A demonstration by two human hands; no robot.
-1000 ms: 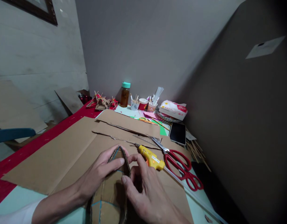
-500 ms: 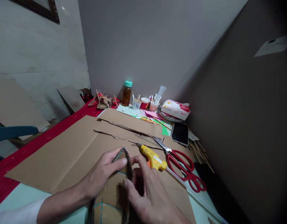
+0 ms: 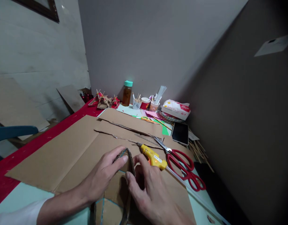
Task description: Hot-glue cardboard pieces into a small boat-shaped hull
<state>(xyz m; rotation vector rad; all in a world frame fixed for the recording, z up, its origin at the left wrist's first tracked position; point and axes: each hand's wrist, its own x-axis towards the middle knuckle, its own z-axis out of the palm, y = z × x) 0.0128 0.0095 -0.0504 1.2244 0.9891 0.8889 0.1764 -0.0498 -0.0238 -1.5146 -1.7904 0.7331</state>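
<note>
A folded cardboard piece [image 3: 113,189] with blue lines drawn on it stands at the near middle of the table, its top coming to a point. My left hand [image 3: 108,170] grips its upper left edge, thumb on the inner face and fingers behind. On the other side, my right hand [image 3: 147,186] pinches the right wall between thumb and fingers; some fingertips are hidden behind the cardboard. Just beyond my right hand lies a yellow glue gun [image 3: 154,157] with a clear glue stick in its back. Red-handled scissors [image 3: 181,162] rest beside it.
Large cardboard sheets [image 3: 75,150] cover much of the table. At the back stand a bottle [image 3: 127,93], paper cups [image 3: 145,103] with sticks and pens nearby, and a tissue pack [image 3: 176,109]. A black-screened tablet [image 3: 180,133] and thin wooden sticks [image 3: 200,150] lie at the right.
Both hands stay on the cardboard piece, which has shifted and tilted slightly to the right. The other things on the table have not moved.
</note>
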